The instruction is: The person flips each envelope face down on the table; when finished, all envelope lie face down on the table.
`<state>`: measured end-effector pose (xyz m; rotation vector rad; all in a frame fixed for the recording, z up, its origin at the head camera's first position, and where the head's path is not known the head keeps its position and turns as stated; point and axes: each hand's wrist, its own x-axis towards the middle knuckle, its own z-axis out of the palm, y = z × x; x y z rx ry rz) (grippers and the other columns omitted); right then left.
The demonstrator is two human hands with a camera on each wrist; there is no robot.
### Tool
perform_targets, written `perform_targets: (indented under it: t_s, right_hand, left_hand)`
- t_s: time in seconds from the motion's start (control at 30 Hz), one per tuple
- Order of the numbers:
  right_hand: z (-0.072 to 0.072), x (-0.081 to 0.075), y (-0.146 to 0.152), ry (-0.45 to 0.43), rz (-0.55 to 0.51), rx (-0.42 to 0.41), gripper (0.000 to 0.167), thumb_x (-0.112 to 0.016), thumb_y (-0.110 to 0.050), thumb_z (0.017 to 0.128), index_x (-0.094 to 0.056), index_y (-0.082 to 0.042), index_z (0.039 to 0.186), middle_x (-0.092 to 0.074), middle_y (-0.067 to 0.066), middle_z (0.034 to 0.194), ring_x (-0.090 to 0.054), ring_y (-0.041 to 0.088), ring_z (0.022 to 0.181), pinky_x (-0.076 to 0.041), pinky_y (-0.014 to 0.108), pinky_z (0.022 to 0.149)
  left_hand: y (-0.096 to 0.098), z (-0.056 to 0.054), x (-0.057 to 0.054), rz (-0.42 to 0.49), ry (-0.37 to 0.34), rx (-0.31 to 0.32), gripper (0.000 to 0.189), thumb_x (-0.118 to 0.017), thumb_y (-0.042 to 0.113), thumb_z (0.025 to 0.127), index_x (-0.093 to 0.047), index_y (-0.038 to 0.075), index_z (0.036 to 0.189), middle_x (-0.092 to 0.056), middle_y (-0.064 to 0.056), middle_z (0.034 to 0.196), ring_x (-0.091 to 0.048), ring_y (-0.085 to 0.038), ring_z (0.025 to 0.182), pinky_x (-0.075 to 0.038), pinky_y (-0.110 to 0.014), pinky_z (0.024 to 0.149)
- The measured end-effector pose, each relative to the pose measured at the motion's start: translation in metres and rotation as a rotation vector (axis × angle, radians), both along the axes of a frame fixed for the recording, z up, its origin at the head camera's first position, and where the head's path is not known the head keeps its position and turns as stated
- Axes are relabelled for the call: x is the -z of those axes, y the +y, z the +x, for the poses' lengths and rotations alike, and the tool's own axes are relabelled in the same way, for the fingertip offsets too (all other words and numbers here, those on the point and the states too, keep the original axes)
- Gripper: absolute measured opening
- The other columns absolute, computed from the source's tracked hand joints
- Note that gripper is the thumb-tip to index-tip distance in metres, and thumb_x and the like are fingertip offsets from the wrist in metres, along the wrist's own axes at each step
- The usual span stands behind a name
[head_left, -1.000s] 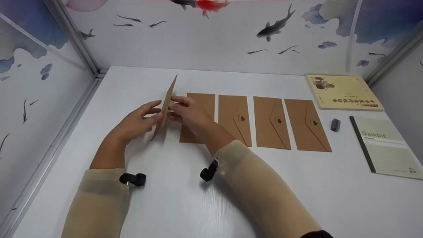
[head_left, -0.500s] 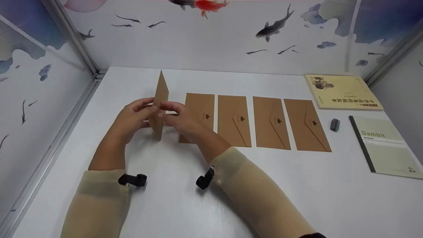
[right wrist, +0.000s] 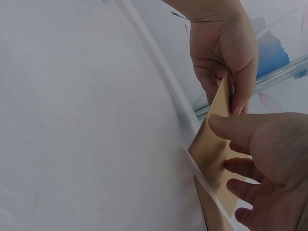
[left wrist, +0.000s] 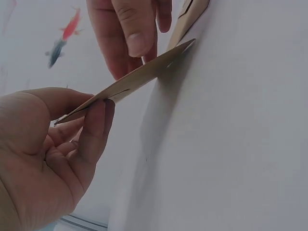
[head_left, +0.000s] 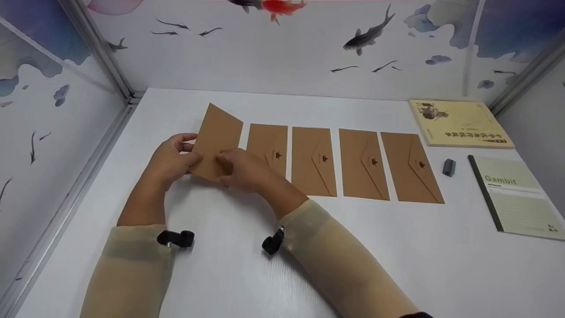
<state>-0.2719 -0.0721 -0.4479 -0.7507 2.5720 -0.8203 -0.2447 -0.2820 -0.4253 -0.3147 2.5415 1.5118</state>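
A brown envelope (head_left: 215,137) was up at a slant left of the centre of the head view, its left edge raised and its right edge lower, near the tabletop (head_left: 220,274); whether that lower edge touched could not be told. The left hand (head_left: 170,161) pinched the raised edge, thumb on the upper face and fingers beneath. The right hand (head_left: 249,170) had its thumb and fingers loosely spread at the envelope's lower right part, gripping nothing between them; how firmly it touched the paper could not be told.

Four flat envelopes (head_left: 309,159) made a row across the middle of the frame toward the right, their flaps lying down and each marked with a small crown. What any envelope contained could not be seen. The right hand and forearm covered part of the leftmost one.

Narrow white strips separated the row's long edges, and the held envelope's right edge was just beside the first. White tabletop stretched below the hands to the bottom of the frame, and at left to a metal rail (head_left: 84,194). Right of the row were a small grey block (head_left: 449,168), a yellow book (head_left: 461,126) and a notebook (head_left: 516,194).
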Motion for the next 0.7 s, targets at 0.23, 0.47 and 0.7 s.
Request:
perform_targets:
  t_s: [0.23,0.47,0.7]
  right_hand:
    - [-0.004,0.007,0.002,0.094,0.161,-0.046,0.058,-0.070,-0.039,0.105,-0.054,-0.024,0.159,-0.043,-0.005,0.172,-0.036,0.018,0.162,-0.024,0.052,0.135]
    - [-0.004,0.007,0.003,0.121,0.243,-0.081,0.057,-0.070,-0.040,0.104,-0.055,-0.026,0.158,-0.040,-0.006,0.173,-0.027,0.017,0.166,-0.014,0.063,0.135]
    - [0.001,0.006,0.002,0.149,0.257,-0.103,0.055,-0.070,-0.045,0.103,-0.059,-0.028,0.155,-0.042,-0.007,0.172,-0.034,0.016,0.163,-0.019,0.060,0.134]
  left_hand:
    - [-0.006,-0.001,0.004,-0.179,-0.084,0.062,0.069,-0.069,0.023,0.102,-0.041,0.016,0.164,-0.060,-0.013,0.144,-0.063,-0.028,0.124,-0.057,-0.037,0.095]
    - [-0.005,-0.003,0.008,-0.309,-0.128,0.113,0.065,-0.069,0.026,0.102,-0.045,0.012,0.161,-0.056,-0.014,0.155,-0.052,-0.037,0.144,-0.042,-0.059,0.122]
    - [-0.006,-0.003,0.014,-0.366,-0.146,0.153,0.062,-0.068,0.024,0.103,-0.049,0.011,0.160,-0.051,-0.016,0.162,-0.044,-0.039,0.154,-0.036,-0.060,0.127]
